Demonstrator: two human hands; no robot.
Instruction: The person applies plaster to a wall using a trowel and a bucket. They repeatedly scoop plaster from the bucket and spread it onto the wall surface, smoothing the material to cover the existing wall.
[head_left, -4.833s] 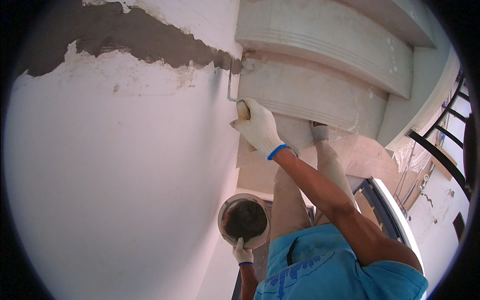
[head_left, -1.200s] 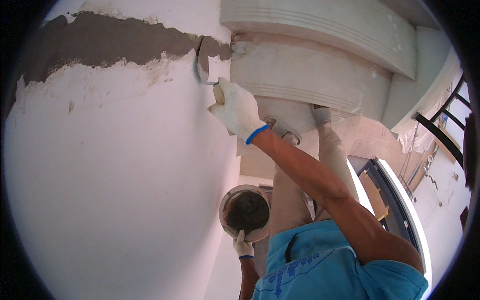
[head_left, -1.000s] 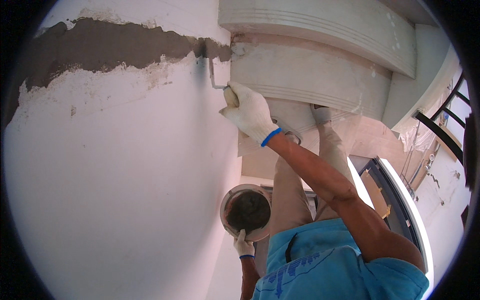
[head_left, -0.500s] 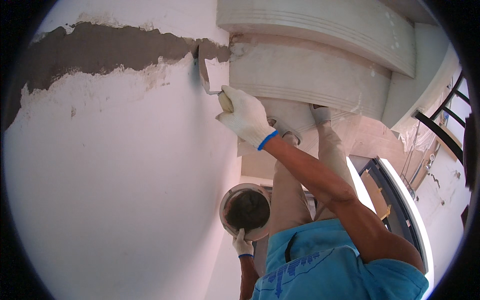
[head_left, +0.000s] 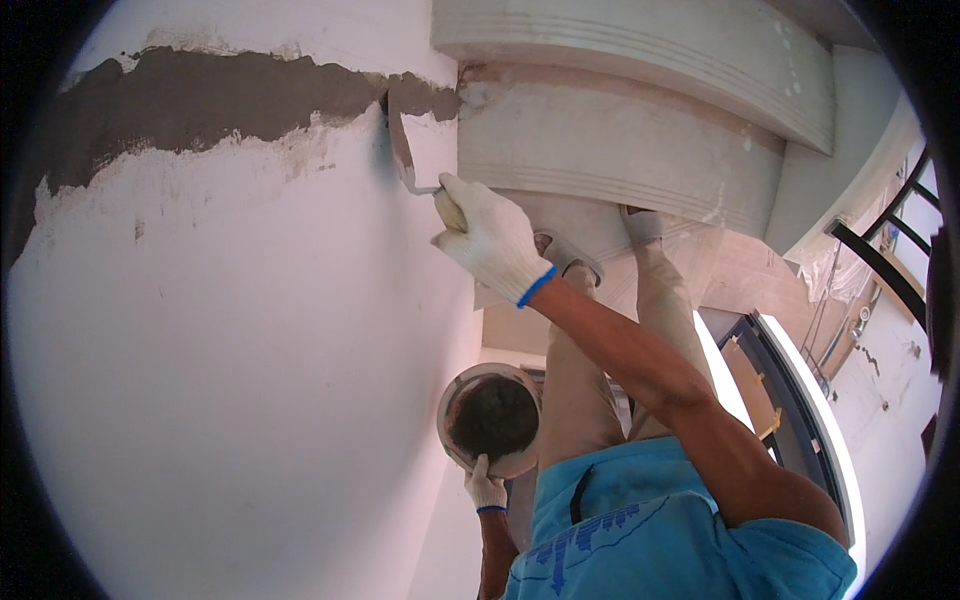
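Right hand (head_left: 490, 240) grips a trowel (head_left: 405, 150) against the wall (head_left: 250, 350). Left hand (head_left: 485, 488) holds a bowl (head_left: 492, 420) of mortar below

rough grey mortar (head_left: 200, 100), smooth matt wall (head_left: 250, 380)

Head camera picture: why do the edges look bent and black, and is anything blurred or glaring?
Head view: a fisheye lens bows the moulding and leaves black corners; daylight is even, brightest on the white wall; the right hand, trowel and the bowl held by the left hand look sharp.
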